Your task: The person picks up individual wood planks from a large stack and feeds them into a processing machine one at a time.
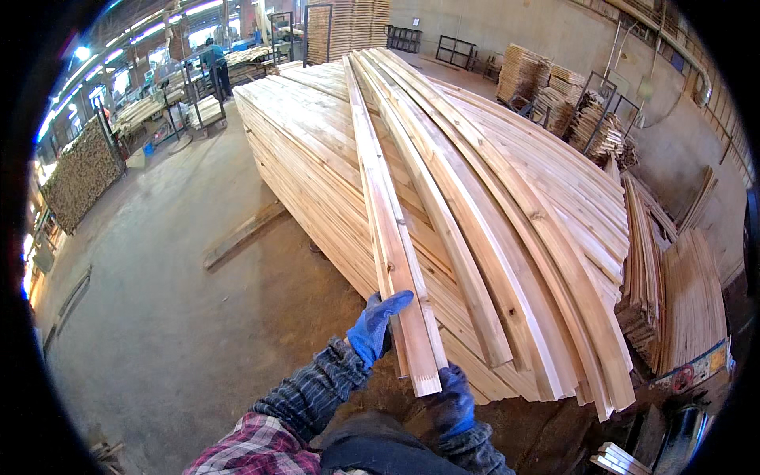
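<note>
My left hand point(372, 331), in a blue glove, grips a long light-brown wooden board point(389, 237) from its left side near the close end. The thumb lies over the top face, while the other fingers are mostly hidden. At the board's near end, which has toothed cuts, my gloved right hand point(453, 404) holds the right edge; part of its grip is hidden below. The board's far end rests on a large stack of planks point(305, 178). Several long loose boards point(455, 229) lie on the stack to its right.
A timber beam point(244, 235) lies on the floor to the left. More lumber piles point(522, 73) stand along the back wall. At the right are stacked thin planks point(689, 297). A person point(214, 65) stands far off at the back left.
</note>
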Available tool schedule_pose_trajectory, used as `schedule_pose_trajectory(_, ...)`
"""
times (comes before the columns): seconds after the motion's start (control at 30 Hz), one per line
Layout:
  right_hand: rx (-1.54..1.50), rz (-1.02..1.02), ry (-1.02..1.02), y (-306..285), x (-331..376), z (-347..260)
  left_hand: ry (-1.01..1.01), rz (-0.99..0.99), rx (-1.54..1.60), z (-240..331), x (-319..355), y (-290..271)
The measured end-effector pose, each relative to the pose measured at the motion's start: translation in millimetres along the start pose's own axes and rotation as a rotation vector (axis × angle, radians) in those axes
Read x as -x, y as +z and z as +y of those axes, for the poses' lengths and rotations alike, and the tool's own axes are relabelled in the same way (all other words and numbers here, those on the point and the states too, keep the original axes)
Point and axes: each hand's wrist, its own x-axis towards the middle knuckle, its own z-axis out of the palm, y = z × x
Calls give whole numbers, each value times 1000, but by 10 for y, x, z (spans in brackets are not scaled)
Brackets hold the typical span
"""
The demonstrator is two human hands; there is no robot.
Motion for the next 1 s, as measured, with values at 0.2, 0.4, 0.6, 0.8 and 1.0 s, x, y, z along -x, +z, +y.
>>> schedule_pose_trajectory(0.2,620,-393,-129,455,-279,-548,-25,41,-84,-67,-137,-187)
schedule_pose_trajectory(0.4,676,-154,38,685,-174,-967,35,72,7,-70,-79,-167)
schedule_pose_trajectory(0.6,1113,-255,-377,826,-89,-825,72,295,-171,-204,-128,-72)
schedule_pose_trajectory(0.8,798,-296,-183,495,-298,-843,180,223,-102,-280,-140,-71)
schedule_pose_trajectory(1.0,713,-294,-110,681,-186,-839,292,402,-353,-347,-117,22)
